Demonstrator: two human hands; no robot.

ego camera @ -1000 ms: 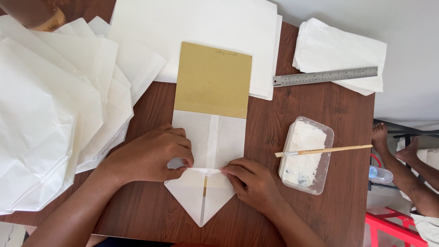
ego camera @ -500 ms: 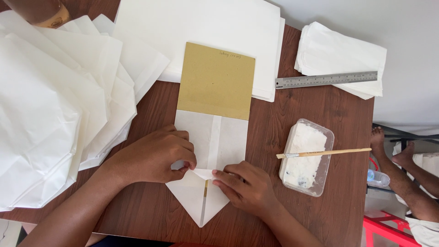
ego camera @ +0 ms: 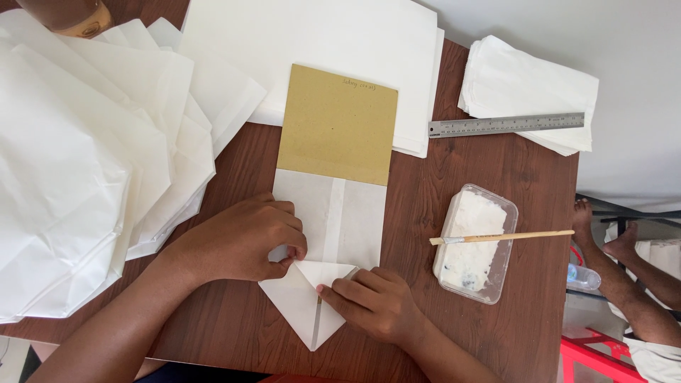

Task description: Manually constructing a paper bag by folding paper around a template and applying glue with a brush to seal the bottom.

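A white paper bag (ego camera: 333, 220) lies flat on the brown wooden table (ego camera: 461, 170), with a tan cardboard sheet (ego camera: 338, 124) tucked over its far end. Its near end is folded into a point (ego camera: 305, 312) toward me. My left hand (ego camera: 241, 237) presses on the bag's left edge and pinches the fold with thumb and fingers. My right hand (ego camera: 372, 301) rests on the right flap of the folded point, fingers flat on the paper.
Finished white bags (ego camera: 78, 163) fan out at the left. A stack of white sheets (ego camera: 319, 42) lies behind, another stack (ego camera: 528, 89) with a steel ruler (ego camera: 505, 125) at the right. A plastic tub of white paste (ego camera: 474, 241) carries a brush (ego camera: 500, 236). Another person's feet (ego camera: 603, 237) show beyond the table's right edge.
The top flap of the pointed end has been folded down into a small triangle. My right hand has shifted a little further onto the flap; my left hand stays at the fold.
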